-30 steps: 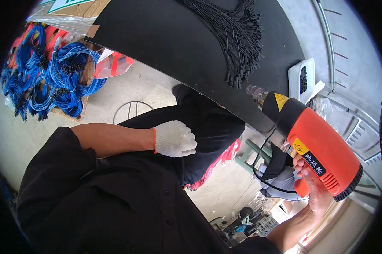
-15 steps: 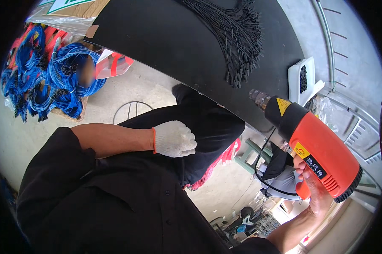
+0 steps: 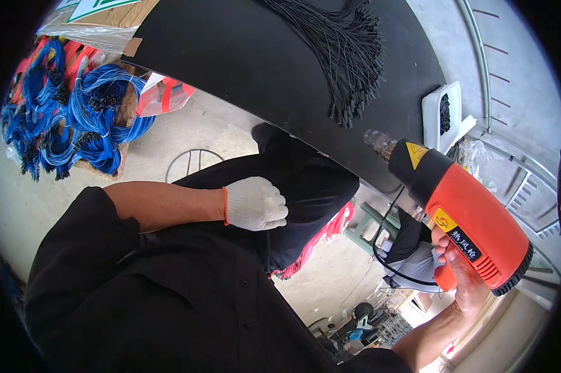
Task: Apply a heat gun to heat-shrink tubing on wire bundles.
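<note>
My right hand (image 3: 459, 261), bare, is wrapped round the handle of a red and black heat gun (image 3: 473, 217). The gun's metal nozzle (image 3: 380, 143) points up and left over the edge of the black table (image 3: 231, 56). A bundle of thin black cables (image 3: 349, 62) lies on that table beyond the nozzle, their dark tips toward me. In a white knitted glove with an orange cuff, my left hand (image 3: 255, 204) rests on my thigh. Its fingers are curled in, and nothing shows in them.
At the table's right end stands a white tray (image 3: 428, 121) of small black pieces. Coils of blue cable (image 3: 103, 93) lie on a board at the left, beside red ones. A black cord (image 3: 380, 248) hangs near the gun, by a green stool (image 3: 362, 233). Metal railing (image 3: 479, 56) runs along the right.
</note>
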`<state>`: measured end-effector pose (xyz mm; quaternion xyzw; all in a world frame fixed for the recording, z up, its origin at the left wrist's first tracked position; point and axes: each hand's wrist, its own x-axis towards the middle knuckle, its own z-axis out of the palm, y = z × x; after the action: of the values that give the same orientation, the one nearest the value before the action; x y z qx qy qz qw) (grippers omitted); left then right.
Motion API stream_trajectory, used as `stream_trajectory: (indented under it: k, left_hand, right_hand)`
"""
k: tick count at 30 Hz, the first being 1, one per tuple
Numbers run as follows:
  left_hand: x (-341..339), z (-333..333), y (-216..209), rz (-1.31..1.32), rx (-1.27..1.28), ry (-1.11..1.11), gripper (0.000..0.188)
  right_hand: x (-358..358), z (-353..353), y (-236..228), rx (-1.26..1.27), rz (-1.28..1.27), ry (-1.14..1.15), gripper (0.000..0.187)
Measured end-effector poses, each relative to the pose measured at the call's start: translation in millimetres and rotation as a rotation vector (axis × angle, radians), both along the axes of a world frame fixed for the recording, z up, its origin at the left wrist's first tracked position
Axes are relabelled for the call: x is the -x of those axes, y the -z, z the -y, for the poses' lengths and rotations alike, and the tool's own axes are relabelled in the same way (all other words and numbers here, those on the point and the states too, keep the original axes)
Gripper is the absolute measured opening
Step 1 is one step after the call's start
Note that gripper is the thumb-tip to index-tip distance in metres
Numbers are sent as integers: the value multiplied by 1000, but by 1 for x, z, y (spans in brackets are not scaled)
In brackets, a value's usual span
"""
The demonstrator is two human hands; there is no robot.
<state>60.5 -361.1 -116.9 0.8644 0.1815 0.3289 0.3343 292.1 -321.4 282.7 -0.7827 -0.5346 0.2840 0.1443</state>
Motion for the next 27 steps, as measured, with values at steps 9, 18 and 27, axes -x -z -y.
stream_trajectory:
  k: [9,18,27]
  left_hand:
    - [3,-2,-7,41,-63,-6,29]
    - [47,-138,-86,1,-328,-342,11]
    - [27,-258,-78,-269,-568,-31,17]
  right_hand:
    - [11,-10,11,31,-24,-66,54]
    - [6,-5,11,-9,-7,-38,50]
    - [-7,16,23,-18,-48,56,51]
